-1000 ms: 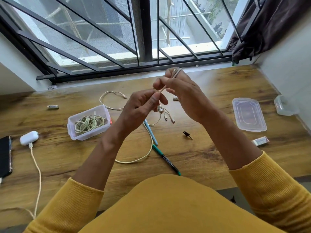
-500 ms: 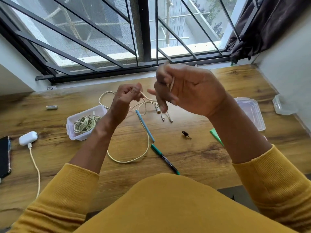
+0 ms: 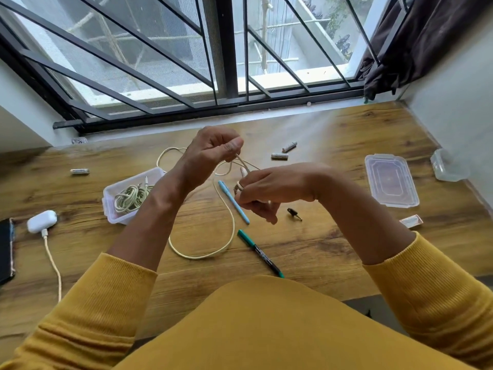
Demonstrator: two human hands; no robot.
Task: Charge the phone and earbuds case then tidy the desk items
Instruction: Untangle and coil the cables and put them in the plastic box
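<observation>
At the far left edge of the wooden counter [image 3: 346, 252] lies a dark phone [image 3: 6, 249], only partly in view. Just beside it sits the white earbuds case [image 3: 42, 221] with a cream charging cable [image 3: 53, 265] plugged into its near end and trailing toward the counter's front edge. Further back lies a single battery [image 3: 79, 171].

Next comes an open clear plastic box [image 3: 110, 193] — inside it sits a loosely coiled bundle of pale cables [image 3: 130, 198].

Above the middle of the counter, the left hand [image 3: 210, 153] is raised, its fingers curled round a cream cord [image 3: 226, 236] whose long loop rests on the wood below. The right hand [image 3: 269, 189] is lower and just beside it, fingers pinching the same cord's plug ends. Under the hands lie a light blue pen [image 3: 234, 202], a green marker [image 3: 260, 253] and a small black key-like piece [image 3: 293, 213]. Two more batteries [image 3: 280, 156] lie nearer the window.

To the right rests a clear lid [image 3: 390, 180], flat on the counter, with a small eraser-like block [image 3: 412, 221] near it — and against the wall, a second clear container [image 3: 448, 169]; its contents cannot be made out.
</observation>
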